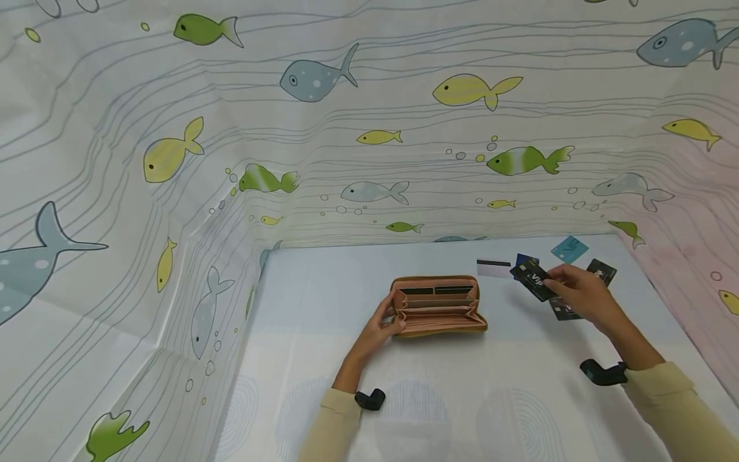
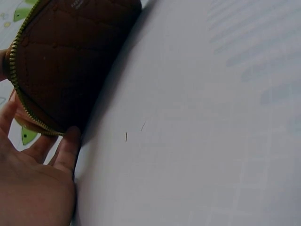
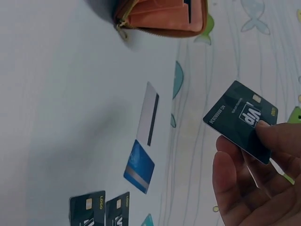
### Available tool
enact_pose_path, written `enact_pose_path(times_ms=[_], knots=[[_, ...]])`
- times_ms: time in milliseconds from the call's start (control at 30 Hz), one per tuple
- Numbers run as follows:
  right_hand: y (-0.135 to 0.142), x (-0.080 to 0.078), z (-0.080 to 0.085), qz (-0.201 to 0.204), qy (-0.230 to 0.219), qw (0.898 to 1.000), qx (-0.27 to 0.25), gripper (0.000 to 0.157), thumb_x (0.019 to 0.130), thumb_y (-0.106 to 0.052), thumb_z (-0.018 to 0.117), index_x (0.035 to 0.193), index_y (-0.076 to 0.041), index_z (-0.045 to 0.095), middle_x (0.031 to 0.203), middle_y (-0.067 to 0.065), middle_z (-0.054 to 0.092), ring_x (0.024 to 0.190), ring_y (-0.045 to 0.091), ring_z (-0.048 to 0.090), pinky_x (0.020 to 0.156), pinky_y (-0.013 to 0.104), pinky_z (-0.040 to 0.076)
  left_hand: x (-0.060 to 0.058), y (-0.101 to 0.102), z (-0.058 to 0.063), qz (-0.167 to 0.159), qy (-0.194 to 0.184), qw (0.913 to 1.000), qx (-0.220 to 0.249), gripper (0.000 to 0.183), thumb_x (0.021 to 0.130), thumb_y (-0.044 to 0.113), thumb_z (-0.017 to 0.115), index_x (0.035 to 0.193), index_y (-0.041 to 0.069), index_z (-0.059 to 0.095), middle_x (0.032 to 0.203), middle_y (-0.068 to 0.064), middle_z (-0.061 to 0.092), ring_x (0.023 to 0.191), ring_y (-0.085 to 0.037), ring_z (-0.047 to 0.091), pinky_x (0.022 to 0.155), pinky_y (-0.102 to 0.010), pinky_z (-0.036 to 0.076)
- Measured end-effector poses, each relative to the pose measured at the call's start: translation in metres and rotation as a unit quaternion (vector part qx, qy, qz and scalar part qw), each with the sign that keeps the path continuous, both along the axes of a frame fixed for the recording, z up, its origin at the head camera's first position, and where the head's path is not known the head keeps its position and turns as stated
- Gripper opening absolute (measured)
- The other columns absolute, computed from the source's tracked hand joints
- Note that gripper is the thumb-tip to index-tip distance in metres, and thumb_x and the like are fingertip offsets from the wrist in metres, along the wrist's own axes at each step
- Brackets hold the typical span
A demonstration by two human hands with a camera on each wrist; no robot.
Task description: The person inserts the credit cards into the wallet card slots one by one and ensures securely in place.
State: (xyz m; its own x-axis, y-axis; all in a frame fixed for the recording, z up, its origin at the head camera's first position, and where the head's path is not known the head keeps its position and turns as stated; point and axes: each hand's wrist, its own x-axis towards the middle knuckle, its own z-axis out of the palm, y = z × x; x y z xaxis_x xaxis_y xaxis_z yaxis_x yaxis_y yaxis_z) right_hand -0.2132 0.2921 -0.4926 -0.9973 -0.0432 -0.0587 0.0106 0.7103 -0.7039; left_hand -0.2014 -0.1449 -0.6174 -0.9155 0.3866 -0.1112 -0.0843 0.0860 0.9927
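Note:
An unzipped wallet (image 1: pixel 440 326) stands on the table, its orange-brown inside facing up with card slots and pleated compartments. Dark cards show in its two upper slots. My left hand (image 1: pixel 374 332) grips the wallet's left end; the left wrist view shows its brown quilted outside (image 2: pixel 70 52) and brass zipper (image 2: pixel 13 66). To the right of the wallet, my right hand (image 1: pixel 586 300) pinches a black VIP card (image 1: pixel 531 277) between thumb and fingers. In the right wrist view this VIP card (image 3: pixel 240 117) is held raised, printed face showing, with the thumb on one edge.
Around the right hand lie a white card with a black stripe (image 1: pixel 493 268), a blue card (image 1: pixel 528 258), a teal card (image 1: pixel 569 249) and two black cards, one farther right (image 1: pixel 603 271), one nearer (image 1: pixel 562 309). A fish-patterned sheet (image 1: pixel 404 160) hangs behind the white table (image 1: pixel 323 289).

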Motion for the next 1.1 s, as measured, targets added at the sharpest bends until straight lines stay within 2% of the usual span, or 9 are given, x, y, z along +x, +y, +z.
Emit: enact_pose_path(times_ms=[167,233,500,733,967,1033,1100], knots=[[-0.01,-0.004,0.004,0.014,0.012,1.0,0.008,0.03,0.103,-0.024,0.057,0.119,0.001,0.061,0.107,0.025,0.068,0.086,0.029,0.068,0.066,0.031,0.059,0.0,0.0,0.001,0.0,-0.003,1.0,0.001,0.077,0.097,0.029,0.066,0.156,0.049,0.02,0.156,-0.004,0.037,0.137,-0.028,0.044,0.104,-0.045,0.045],[-0.016,-0.005,0.006,0.015,0.013,1.0,0.011,0.03,0.103,-0.024,0.058,0.119,0.002,0.061,0.107,0.025,0.068,0.084,0.026,0.068,0.066,0.032,0.058,0.0,0.0,0.001,0.001,0.0,1.0,0.001,0.077,0.097,0.028,0.066,0.156,0.048,0.021,0.155,-0.005,0.038,0.137,-0.028,0.044,0.104,-0.044,0.045],[-0.038,-0.011,0.012,0.024,0.003,0.999,0.024,0.025,0.103,-0.02,0.058,0.119,-0.001,0.062,0.111,0.022,0.066,0.089,0.033,0.068,0.071,0.039,0.058,0.0,0.0,0.001,0.0,0.0,1.0,0.001,0.077,0.097,0.027,0.065,0.156,0.049,0.02,0.157,-0.003,0.036,0.138,-0.028,0.043,0.105,-0.046,0.045],[-0.052,-0.015,0.017,0.05,0.017,0.998,0.03,0.027,0.101,-0.014,0.059,0.122,0.001,0.061,0.111,0.024,0.066,0.085,0.028,0.067,0.07,0.04,0.058,0.001,0.0,0.0,-0.002,-0.006,1.0,0.005,0.076,0.097,0.026,0.064,0.155,0.049,0.02,0.157,-0.003,0.035,0.138,-0.029,0.043,0.106,-0.047,0.044],[-0.063,-0.021,0.019,0.073,0.02,0.997,0.026,0.025,0.101,-0.013,0.06,0.122,-0.001,0.061,0.109,0.021,0.068,0.085,0.026,0.068,0.07,0.04,0.058,-0.002,0.0,0.0,-0.011,-0.013,0.9998,0.004,0.078,0.099,0.02,0.061,0.159,0.042,0.016,0.158,-0.011,0.033,0.14,-0.032,0.04,0.106,-0.045,0.044],[-0.066,-0.022,0.02,0.081,0.024,0.996,0.027,0.024,0.1,-0.012,0.061,0.121,-0.001,0.062,0.108,0.021,0.068,0.085,0.025,0.067,0.069,0.039,0.058,0.0,-0.001,0.009,-0.019,-0.017,0.9997,0.005,0.079,0.1,0.018,0.06,0.16,0.037,0.014,0.158,-0.013,0.033,0.14,-0.033,0.04,0.106,-0.043,0.045],[-0.07,-0.023,0.022,0.089,0.031,0.995,0.026,0.023,0.099,-0.012,0.062,0.12,-0.001,0.062,0.107,0.02,0.068,0.084,0.025,0.067,0.068,0.037,0.057,-0.001,0.0,0.008,-0.019,-0.014,0.9997,0.006,0.078,0.1,0.018,0.059,0.16,0.037,0.015,0.159,-0.011,0.031,0.14,-0.032,0.039,0.106,-0.042,0.045]])
